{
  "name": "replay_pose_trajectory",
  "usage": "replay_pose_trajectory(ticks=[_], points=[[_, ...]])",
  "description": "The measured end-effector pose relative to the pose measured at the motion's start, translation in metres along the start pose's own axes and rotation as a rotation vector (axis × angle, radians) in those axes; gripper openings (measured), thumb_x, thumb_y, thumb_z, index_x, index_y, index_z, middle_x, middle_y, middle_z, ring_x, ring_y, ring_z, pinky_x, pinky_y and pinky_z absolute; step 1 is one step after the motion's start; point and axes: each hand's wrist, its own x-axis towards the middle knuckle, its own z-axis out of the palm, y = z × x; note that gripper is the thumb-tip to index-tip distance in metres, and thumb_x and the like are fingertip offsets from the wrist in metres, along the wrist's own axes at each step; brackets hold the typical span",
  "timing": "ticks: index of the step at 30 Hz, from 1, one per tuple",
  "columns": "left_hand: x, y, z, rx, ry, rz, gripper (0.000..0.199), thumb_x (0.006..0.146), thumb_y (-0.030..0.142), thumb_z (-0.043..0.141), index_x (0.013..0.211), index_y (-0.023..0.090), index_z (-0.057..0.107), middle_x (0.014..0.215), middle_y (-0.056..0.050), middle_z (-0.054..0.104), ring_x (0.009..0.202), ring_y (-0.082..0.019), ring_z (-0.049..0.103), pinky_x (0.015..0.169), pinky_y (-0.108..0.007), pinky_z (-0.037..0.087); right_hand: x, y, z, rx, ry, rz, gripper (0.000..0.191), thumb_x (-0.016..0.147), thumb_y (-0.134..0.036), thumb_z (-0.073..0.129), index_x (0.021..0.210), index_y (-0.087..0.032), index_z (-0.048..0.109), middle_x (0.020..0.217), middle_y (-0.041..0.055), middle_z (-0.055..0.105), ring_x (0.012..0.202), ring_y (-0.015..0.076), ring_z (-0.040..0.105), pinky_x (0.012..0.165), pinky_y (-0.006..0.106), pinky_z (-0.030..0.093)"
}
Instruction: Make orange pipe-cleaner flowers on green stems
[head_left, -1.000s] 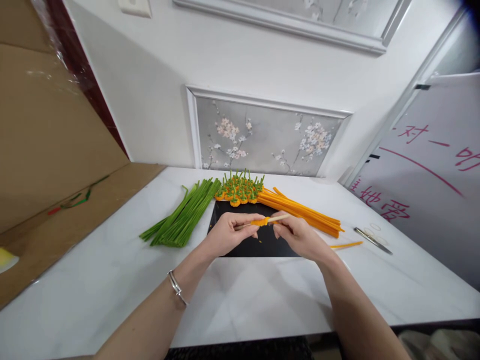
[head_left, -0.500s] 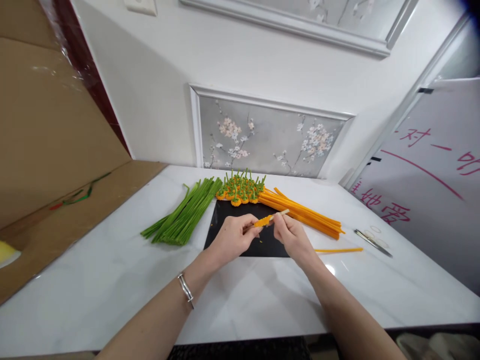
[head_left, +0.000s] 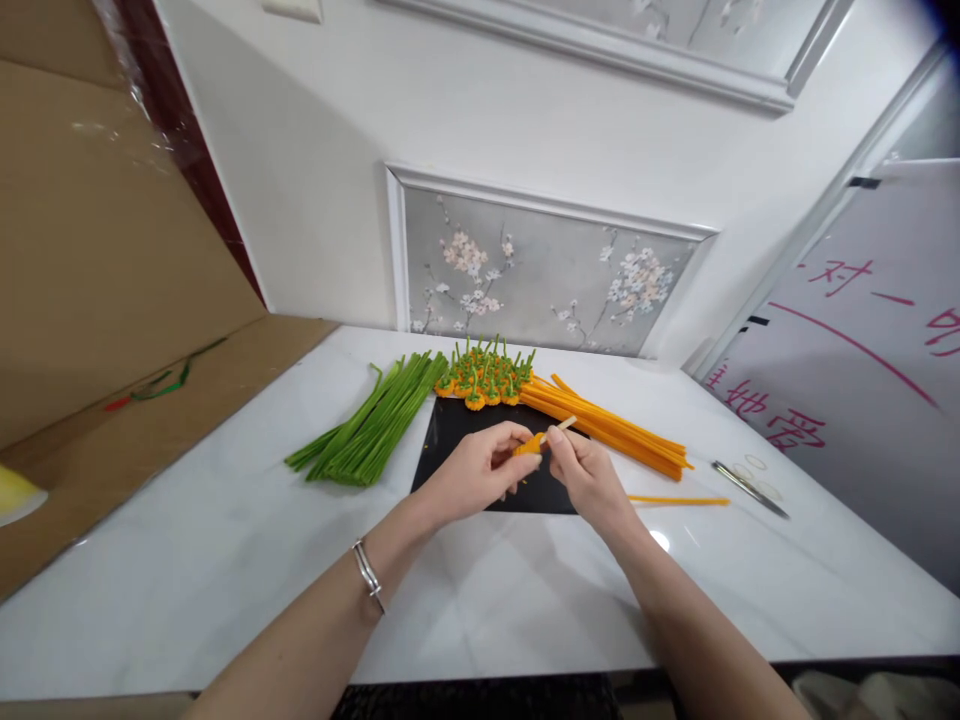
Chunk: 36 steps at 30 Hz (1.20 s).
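A: Start big. Dial centred on the work, twelve straight ahead.
B: White marbled tabletop point(head_left: 480, 610) under everything. Whiteboard point(head_left: 862, 370) with red handwriting, between two and three. Brown cardboard point(head_left: 90, 250) standing at ten.
A: At twelve?
B: Grey panel point(head_left: 555, 260) painted with blossom, in a white frame, beyond the back edge.
A: Next size down.
B: Black mat point(head_left: 450, 430), flat beneath the work. Green chenille stems point(head_left: 375, 425), a bundle at nine, tips fanned. Orange chenille stems point(head_left: 607, 420), bundled, between two and three.
A: And at eleven?
B: Pumpkin-like pieces point(head_left: 486, 375), orange with upright green stalks, packed close together between the bundles.
A: Hands?
B: Left hand point(head_left: 480, 462): fingers curled, thumb pressed in, closed around the work. Right hand point(head_left: 585, 470): thumb and forefinger pinched tight on a stick. Both over the mat; whether they touch it, cannot tell.
A: Smaller things?
B: Loose orange stem point(head_left: 682, 501), between three and four. Slim metal tool point(head_left: 750, 489) farther out at three, thin pale loops point(head_left: 756, 462) just beside it. Silver bracelet point(head_left: 367, 574) on the left wrist.
A: Smallest?
B: Pale stick point(head_left: 561, 428), end poking out toward two. Orange coil point(head_left: 528, 446) around it, in the left fingers, partly hidden.
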Motion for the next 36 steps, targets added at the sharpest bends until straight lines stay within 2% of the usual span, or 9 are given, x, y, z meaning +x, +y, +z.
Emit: replay_pose_trajectory(ticks=[3,5,8,12,18,21,25,29,36], points=[[0.002,-0.001,0.0,-0.179,-0.025,-0.077,0.036,0.091,0.049,0.043,0.106,0.018,0.054,0.086,-0.003,0.061,0.064,-0.012,0.058,0.051,-0.021,0.046,-0.002,-0.001,0.002,-0.03,-0.014,-0.022,0.048,0.094,-0.053,0.038,0.059,-0.02,0.04,0.052,-0.0042,0.036,0.048,0.0096,0.032,0.046,0.024,0.028],[0.003,-0.003,0.001,-0.161,-0.003,-0.044,0.029,0.089,0.043,0.05,0.105,0.019,0.053,0.083,-0.002,0.061,0.066,-0.012,0.059,0.055,-0.022,0.047,-0.003,0.0,0.003,-0.041,-0.034,-0.025,0.047,0.094,-0.052,0.038,0.061,-0.02,0.041,0.054,-0.004,0.038,0.049,0.0097,0.032,0.046,0.024,0.027],[0.002,-0.006,0.001,-0.014,0.066,0.054,0.022,0.084,0.028,0.059,0.104,0.018,0.058,0.084,-0.002,0.065,0.075,-0.014,0.061,0.067,-0.025,0.048,-0.003,0.001,0.003,-0.087,-0.056,-0.037,0.042,0.095,-0.05,0.037,0.067,-0.02,0.045,0.055,-0.0042,0.039,0.049,0.01,0.033,0.045,0.024,0.026],[0.002,-0.006,-0.002,0.17,0.106,0.109,0.019,0.085,0.024,0.055,0.1,0.018,0.065,0.088,-0.003,0.068,0.079,-0.016,0.06,0.072,-0.026,0.047,0.0,0.002,-0.005,-0.217,-0.165,-0.123,0.035,0.098,-0.04,0.034,0.071,-0.021,0.046,0.059,-0.0031,0.047,0.052,0.0112,0.043,0.051,0.023,0.033],[0.002,-0.005,-0.004,0.236,0.129,0.07,0.036,0.084,0.025,0.055,0.119,0.019,0.059,0.081,0.0,0.068,0.067,-0.013,0.057,0.062,-0.022,0.042,0.0,0.006,-0.008,-0.534,-0.284,-0.226,0.028,0.097,-0.027,0.038,0.073,-0.02,0.051,0.066,0.0011,0.056,0.058,0.014,0.05,0.056,0.025,0.033],[0.002,-0.006,-0.005,0.329,0.114,0.065,0.03,0.084,0.022,0.054,0.114,0.021,0.058,0.07,0.003,0.067,0.06,-0.012,0.055,0.058,-0.021,0.039,-0.003,0.007,-0.009,-0.653,-0.34,-0.228,0.025,0.096,-0.025,0.04,0.077,-0.02,0.054,0.071,0.0026,0.06,0.062,0.0148,0.054,0.057,0.025,0.033],[0.002,-0.009,-0.009,0.507,0.151,0.095,0.018,0.087,0.022,0.052,0.101,0.023,0.062,0.083,0.002,0.071,0.066,-0.013,0.06,0.06,-0.021,0.039,-0.006,0.001,-0.014,-0.689,-0.4,-0.237,0.021,0.096,-0.024,0.042,0.079,-0.021,0.055,0.072,0.0017,0.061,0.066,0.0156,0.057,0.061,0.025,0.037],[0.001,-0.013,-0.013,0.713,0.196,0.095,0.02,0.09,0.024,0.049,0.102,0.028,0.064,0.086,0.003,0.072,0.07,-0.015,0.063,0.06,-0.023,0.038,-0.009,-0.005,-0.016,-0.66,-0.464,-0.297,0.021,0.096,-0.023,0.043,0.079,-0.021,0.055,0.073,0.0015,0.062,0.069,0.0154,0.058,0.063,0.025,0.038],[0.0,-0.013,-0.012,0.895,0.201,0.066,0.018,0.09,0.026,0.049,0.098,0.028,0.065,0.08,0.003,0.073,0.072,-0.018,0.066,0.059,-0.025,0.038,-0.011,-0.013,-0.013,-0.793,-0.373,-0.459,0.025,0.098,-0.023,0.038,0.079,-0.018,0.053,0.072,0.0025,0.059,0.063,0.0138,0.054,0.057,0.026,0.032]])
